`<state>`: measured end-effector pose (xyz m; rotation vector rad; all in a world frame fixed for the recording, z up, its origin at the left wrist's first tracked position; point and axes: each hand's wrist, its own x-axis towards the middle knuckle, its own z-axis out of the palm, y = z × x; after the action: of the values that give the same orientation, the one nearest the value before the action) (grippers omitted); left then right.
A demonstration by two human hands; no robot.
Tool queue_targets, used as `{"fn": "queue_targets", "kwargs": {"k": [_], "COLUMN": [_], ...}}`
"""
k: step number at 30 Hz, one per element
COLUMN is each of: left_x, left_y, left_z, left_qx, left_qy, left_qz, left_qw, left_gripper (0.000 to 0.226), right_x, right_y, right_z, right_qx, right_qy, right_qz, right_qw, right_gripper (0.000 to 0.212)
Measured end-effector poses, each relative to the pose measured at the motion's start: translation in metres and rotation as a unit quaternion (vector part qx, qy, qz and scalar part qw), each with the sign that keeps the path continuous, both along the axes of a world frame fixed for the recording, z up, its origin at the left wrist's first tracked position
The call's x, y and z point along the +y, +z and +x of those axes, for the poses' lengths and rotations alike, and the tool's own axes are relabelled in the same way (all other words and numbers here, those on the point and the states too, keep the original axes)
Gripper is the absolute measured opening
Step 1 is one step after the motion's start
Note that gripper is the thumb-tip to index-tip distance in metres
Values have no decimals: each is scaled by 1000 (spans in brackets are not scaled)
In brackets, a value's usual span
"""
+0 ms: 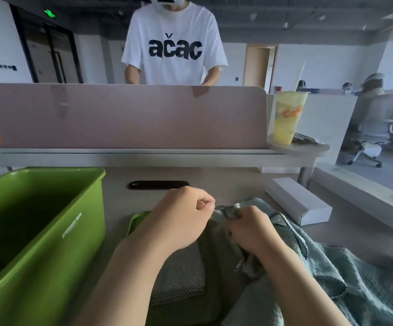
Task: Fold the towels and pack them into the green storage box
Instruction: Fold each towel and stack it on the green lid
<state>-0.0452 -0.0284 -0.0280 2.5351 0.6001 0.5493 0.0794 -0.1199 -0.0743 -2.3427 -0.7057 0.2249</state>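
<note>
A green storage box (73, 231) stands open at the left of the desk, with nothing visible inside it. A teal-green towel (327, 274) lies crumpled at the lower right. My left hand (181, 220) and my right hand (249, 229) are side by side, both pinching the towel's trimmed edge near its far corner. Under my forearms lies a grey towel (181, 278) with a dotted border. A green lid (139, 221) peeks out beneath my left hand.
A pink divider panel (129, 114) closes the desk's far side; a person in a white T-shirt (174, 43) stands behind it. A yellow drink cup (287, 117) stands on the right ledge. White boxes (299, 203) lie at right. A cable slot (158, 184) sits mid-desk.
</note>
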Motion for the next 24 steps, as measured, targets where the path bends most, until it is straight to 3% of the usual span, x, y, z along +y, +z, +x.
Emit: {"fn": "queue_targets", "kwargs": {"k": [5,8,10,13,16,19,24], "left_x": [2,4,6,9,11,15,15], "left_y": [1,0,4,15,26,31,33], "left_z": [3,4,1,-10,-22,-29,-34], "left_qx": [-26,-60,-104,-188,-203,-156,-103], "left_qy": [-26,-47,-50,-14,-23,-103,-152], "left_qz": [8,-71,-179,-309,-388,-452,-484], "left_qw": [999,995,977,932,899,872,855], "left_gripper": [26,36,63,130,155,144,57], "right_x": [-14,-25,-33,-42,-45,-47,-46], "right_y": [38,62,76,92,103,109,106], "right_z": [-4,-15,-24,-39,-47,-54,-53], "right_qx": [-9,-7,49,173,331,429,460], "right_qy": [18,42,66,85,112,163,204], "right_qz": [131,241,322,424,506,520,501], "right_qw": [991,970,943,885,789,720,704], "right_gripper": [23,25,30,23,21,41,45]}}
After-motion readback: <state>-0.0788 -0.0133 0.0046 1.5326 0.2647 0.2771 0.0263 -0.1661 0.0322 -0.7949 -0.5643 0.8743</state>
